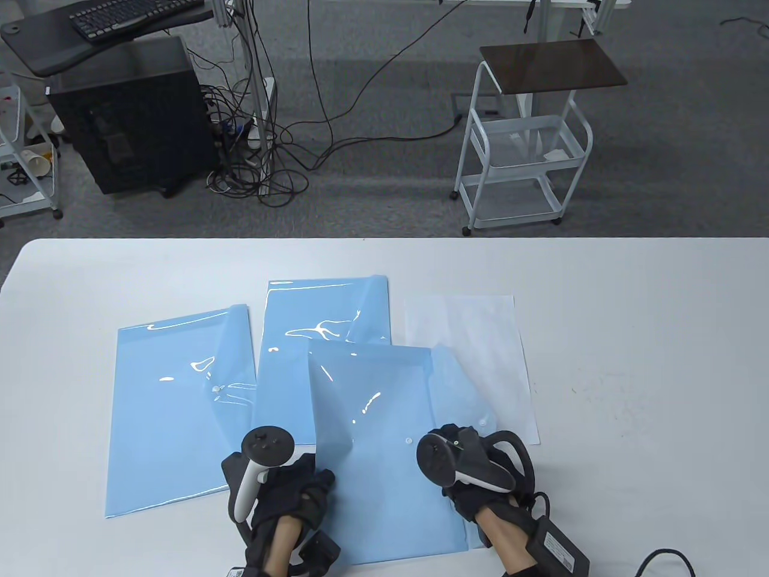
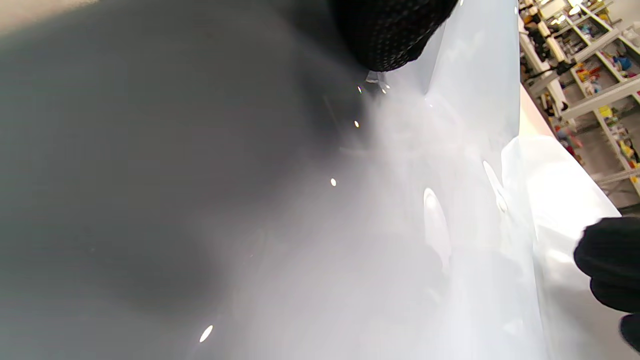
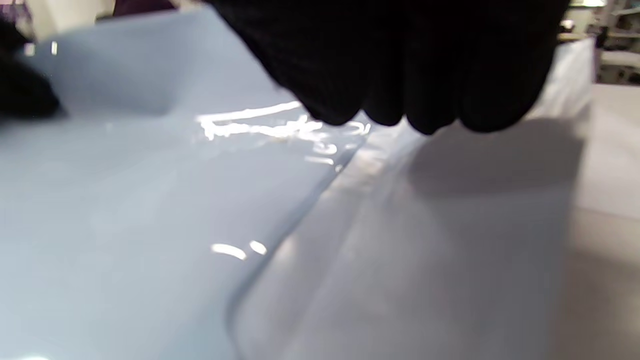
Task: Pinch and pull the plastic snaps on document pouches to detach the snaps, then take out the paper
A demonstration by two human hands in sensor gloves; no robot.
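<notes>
- Behind the far edge of the white table [image 1: 631, 336], on grey carpet, stand a white wire trolley [image 1: 521, 162] with a dark wooden top, a black computer tower [image 1: 129, 120] under a dark desk with a keyboard [image 1: 135, 15], and a tangle of cables [image 1: 264, 162] between them.
- On the tabletop, three light-blue document pouches lie near the near edge, left of centre.
- The left pouch [image 1: 174, 415] lies flat with its flap turned open along its right side; a small clear snap shows by that flap.
- The middle pouch [image 1: 324, 336] lies farther back; its near part is covered by the front pouch, and its flap is folded open at the right.
- The front pouch [image 1: 384, 457] overlaps both the middle pouch and the loose paper, reaching almost to the near edge; its flap is spread open to the right, with one round snap [image 1: 408, 442] showing on the body.
- A white sheet of paper [image 1: 480, 348] lies outside the pouches, beside the middle pouch, its near left part under the front pouch's flap.
- Whether any pouch holds paper inside, I cannot tell.
- The left hand [image 1: 288, 499] rests on the front pouch's left edge; in the left wrist view one gloved fingertip [image 2: 390, 40] touches the glossy plastic. Whether it pinches anything I cannot tell.
- The right hand [image 1: 474, 475] sits at the flap, its fingers [image 3: 425, 100] curled together just over the flap's edge in the right wrist view; a real grip is not discernible.
</notes>
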